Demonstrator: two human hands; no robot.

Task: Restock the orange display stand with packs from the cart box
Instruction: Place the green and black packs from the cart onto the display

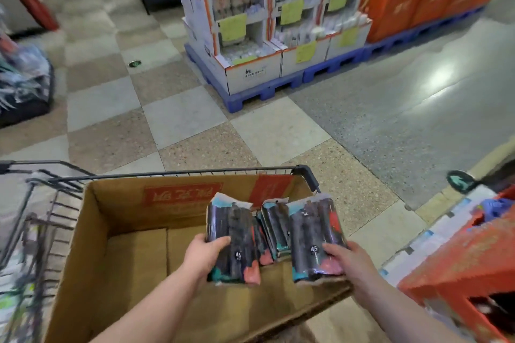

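Packs, two of them, are up out of the box (119, 209): the left pack (234, 239) in the left hand (204, 255), the right pack (315, 237) in the right hand (348, 262). Each hand grips its pack at the near, lower end, thumb laid across the printed face and fingers curled behind, out of sight. Both packs have their long axis running away from the person, tops tipped slightly apart. They hang above the right half of the box and do not touch each other. Between them a few spare packs (271, 231) lean in the box toward its far right side. The box sits in the cart (167, 174), and its left half shows cardboard floor.

The stand (468, 264) lies low and to the right of the hands, past the box's right wall. It is well apart from the left pack and near the right one, so the right hand is the nearer. I judge the coming move to be a swing rightward and down, right pack first, with the left crossing the box's edge after it. Which slot of the stand is free cannot be told: its top is blurred and only a dark opening shows low down.
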